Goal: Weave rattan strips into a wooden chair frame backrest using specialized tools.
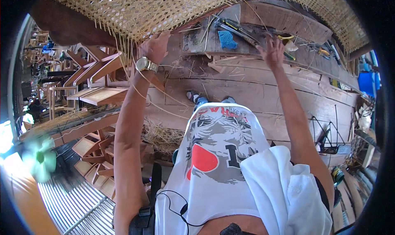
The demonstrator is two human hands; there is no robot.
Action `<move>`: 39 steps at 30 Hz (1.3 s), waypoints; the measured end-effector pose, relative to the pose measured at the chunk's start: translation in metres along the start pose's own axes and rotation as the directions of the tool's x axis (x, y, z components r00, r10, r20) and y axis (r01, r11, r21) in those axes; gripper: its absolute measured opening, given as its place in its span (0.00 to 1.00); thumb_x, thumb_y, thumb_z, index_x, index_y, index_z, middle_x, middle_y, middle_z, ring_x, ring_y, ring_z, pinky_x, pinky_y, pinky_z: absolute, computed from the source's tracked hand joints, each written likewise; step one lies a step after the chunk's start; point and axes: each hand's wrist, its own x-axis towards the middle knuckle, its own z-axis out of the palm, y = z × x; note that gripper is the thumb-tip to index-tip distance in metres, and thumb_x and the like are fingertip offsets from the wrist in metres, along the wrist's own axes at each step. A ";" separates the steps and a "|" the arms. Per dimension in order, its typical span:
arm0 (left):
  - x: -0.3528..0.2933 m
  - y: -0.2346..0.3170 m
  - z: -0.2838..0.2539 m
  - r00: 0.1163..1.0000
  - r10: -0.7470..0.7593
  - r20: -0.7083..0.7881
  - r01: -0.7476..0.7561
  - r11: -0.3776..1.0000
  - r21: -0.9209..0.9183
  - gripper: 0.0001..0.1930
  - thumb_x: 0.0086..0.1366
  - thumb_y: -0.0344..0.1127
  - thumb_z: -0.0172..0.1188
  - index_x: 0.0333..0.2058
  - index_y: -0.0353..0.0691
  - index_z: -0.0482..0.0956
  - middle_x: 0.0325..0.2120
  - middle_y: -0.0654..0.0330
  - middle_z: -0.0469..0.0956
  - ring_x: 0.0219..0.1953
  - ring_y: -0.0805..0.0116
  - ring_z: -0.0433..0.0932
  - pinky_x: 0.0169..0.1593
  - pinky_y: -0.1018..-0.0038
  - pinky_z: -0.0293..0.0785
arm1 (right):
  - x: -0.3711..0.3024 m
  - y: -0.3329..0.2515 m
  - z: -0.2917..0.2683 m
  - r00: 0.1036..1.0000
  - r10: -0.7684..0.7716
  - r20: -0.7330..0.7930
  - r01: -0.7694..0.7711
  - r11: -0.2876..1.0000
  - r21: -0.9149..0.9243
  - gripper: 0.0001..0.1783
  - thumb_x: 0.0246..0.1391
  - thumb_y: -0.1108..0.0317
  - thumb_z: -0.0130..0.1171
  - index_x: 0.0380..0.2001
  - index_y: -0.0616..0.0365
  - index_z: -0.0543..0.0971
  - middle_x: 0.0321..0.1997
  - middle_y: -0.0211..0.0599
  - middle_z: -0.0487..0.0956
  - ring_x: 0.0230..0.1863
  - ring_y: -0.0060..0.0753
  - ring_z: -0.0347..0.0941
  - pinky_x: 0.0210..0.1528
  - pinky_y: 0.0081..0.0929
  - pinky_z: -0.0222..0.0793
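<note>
A woven cane panel [164,9] with loose strands at its edge spans the top of the view, on a dark wooden frame [74,25]. My left hand [155,48], a watch on its wrist, is closed at the panel's near edge beside hanging cane strands [127,50]; its fingertips are partly hidden. My right hand [272,50] is held over the plank bench [197,41] with fingers apart and nothing seen in them. Close to it are long dark tools [236,30], a crumpled blue cloth or sponge [227,39] and a yellow-handled tool [286,37].
Wooden chair frames [92,66] are piled at the left. Cane scraps lie on the wooden boards [259,91], and a heap of strands [164,136] is beside my legs. More hand tools [324,53] and a blue container [369,83] are at the right.
</note>
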 end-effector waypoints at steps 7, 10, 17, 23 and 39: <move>0.001 0.018 0.003 0.971 -0.178 -0.161 0.158 0.979 -0.130 0.10 0.69 0.41 0.63 0.43 0.44 0.83 0.33 0.51 0.85 0.35 0.47 0.84 0.39 0.55 0.81 | 0.023 -0.196 -0.039 0.981 0.096 0.170 -0.193 0.601 0.776 0.19 0.62 0.59 0.65 0.51 0.58 0.79 0.49 0.51 0.78 0.50 0.56 0.75 0.52 0.49 0.73; 0.002 0.025 -0.001 0.954 -0.266 -0.136 0.238 0.952 -0.190 0.10 0.68 0.41 0.63 0.41 0.41 0.83 0.29 0.50 0.85 0.32 0.48 0.85 0.38 0.56 0.81 | 0.054 -0.241 -0.061 0.986 0.034 0.166 -0.161 0.485 0.859 0.19 0.68 0.55 0.60 0.51 0.59 0.81 0.46 0.47 0.81 0.49 0.46 0.79 0.48 0.38 0.76; 0.006 0.031 0.011 0.903 -0.383 -0.195 0.339 0.914 -0.223 0.07 0.63 0.39 0.65 0.33 0.43 0.85 0.25 0.53 0.85 0.29 0.51 0.86 0.37 0.59 0.81 | 0.090 -0.286 -0.073 0.906 0.026 0.421 -0.422 0.053 0.905 0.23 0.71 0.51 0.53 0.41 0.64 0.81 0.36 0.50 0.82 0.39 0.50 0.78 0.44 0.43 0.73; 0.016 0.027 0.025 0.850 -0.482 -0.213 0.447 0.873 -0.195 0.07 0.59 0.39 0.65 0.29 0.44 0.85 0.24 0.52 0.85 0.29 0.49 0.86 0.37 0.58 0.81 | 0.069 -0.269 -0.057 0.829 -0.005 0.558 -0.558 0.036 0.829 0.25 0.74 0.50 0.52 0.44 0.65 0.81 0.34 0.34 0.82 0.38 0.24 0.75 0.43 0.27 0.73; -0.007 0.024 -0.013 0.934 -0.314 -0.172 0.270 0.933 -0.238 0.11 0.67 0.40 0.64 0.44 0.42 0.86 0.39 0.52 0.85 0.41 0.50 0.84 0.46 0.58 0.81 | 0.090 -0.306 -0.030 0.830 -0.009 0.558 -0.555 -0.122 0.823 0.19 0.69 0.59 0.60 0.54 0.62 0.76 0.44 0.35 0.82 0.41 0.26 0.77 0.44 0.25 0.74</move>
